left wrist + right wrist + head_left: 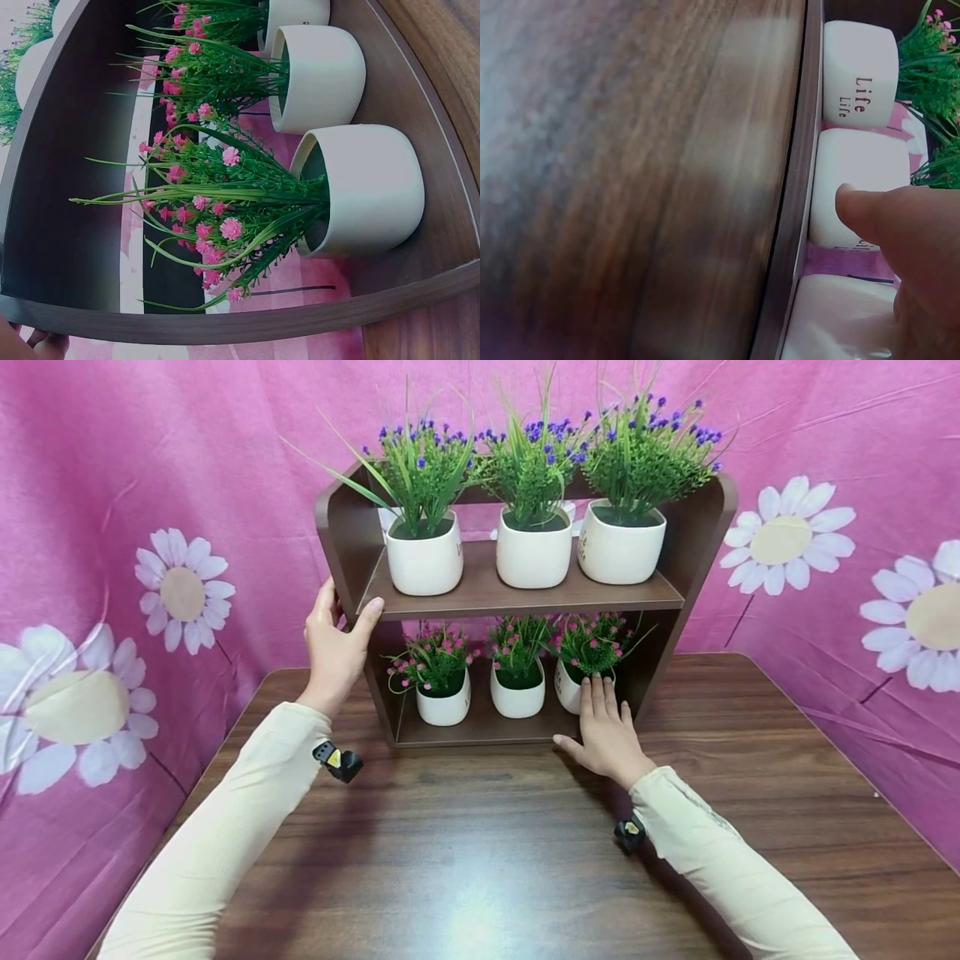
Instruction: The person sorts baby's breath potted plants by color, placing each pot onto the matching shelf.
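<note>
A dark brown two-tier wooden shelf (pixel 540 603) stands on the table. My left hand (pixel 337 647) grips its left side panel, thumb at the front edge and fingers round the outside. On the lower tier, my right hand (pixel 606 735) lays straight fingers against the front of the right white flowerpot (pixel 567 689), which holds pink flowers. Beside it sit a middle flowerpot (pixel 519 695) and a left flowerpot (pixel 444 704), also pink-flowered; the left wrist view shows this left flowerpot (pixel 375 191) up close. Red "Life" lettering marks one pot (pixel 861 75) in the right wrist view.
Three white pots with purple flowers stand on the upper tier: left (pixel 425 560), middle (pixel 533 553) and right (pixel 622 550). A pink curtain (pixel 255 485) with daisy prints hangs behind and beside the brown wooden table (pixel 465 827).
</note>
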Demonstrator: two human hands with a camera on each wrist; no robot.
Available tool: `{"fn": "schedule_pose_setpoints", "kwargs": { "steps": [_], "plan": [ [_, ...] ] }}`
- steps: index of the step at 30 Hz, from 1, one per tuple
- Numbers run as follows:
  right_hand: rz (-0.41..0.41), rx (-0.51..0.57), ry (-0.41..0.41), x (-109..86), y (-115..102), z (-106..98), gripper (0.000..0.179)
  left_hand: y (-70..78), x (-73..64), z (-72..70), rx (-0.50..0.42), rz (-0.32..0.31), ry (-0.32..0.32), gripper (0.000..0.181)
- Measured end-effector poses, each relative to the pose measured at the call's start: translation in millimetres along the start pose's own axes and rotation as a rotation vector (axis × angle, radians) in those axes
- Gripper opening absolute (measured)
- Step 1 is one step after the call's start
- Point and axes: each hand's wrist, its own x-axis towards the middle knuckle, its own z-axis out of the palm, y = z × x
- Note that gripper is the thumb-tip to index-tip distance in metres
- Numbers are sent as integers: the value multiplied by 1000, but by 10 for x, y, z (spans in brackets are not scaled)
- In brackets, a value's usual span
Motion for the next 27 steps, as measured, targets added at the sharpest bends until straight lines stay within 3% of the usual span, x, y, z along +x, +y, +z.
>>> {"fn": "schedule_pose_setpoints", "kwargs": {
  "steps": [11,19,24,27],
  "plan": [
    [-4,45,-9,16,-9,-1,100,-14,11,-17,-6,11,3,52],
    [-82,284,-29,-65,96,-58,99,-27,-62,-57,59,-54,14,51],
    [-177,376,-64,-253,221,-205,90,-319,-124,-173,76,-68,-52,53],
    [-216,401,-92,-387,309,-346,81,-542,-188,-274,156,-43,-107,56]
  ]
}}
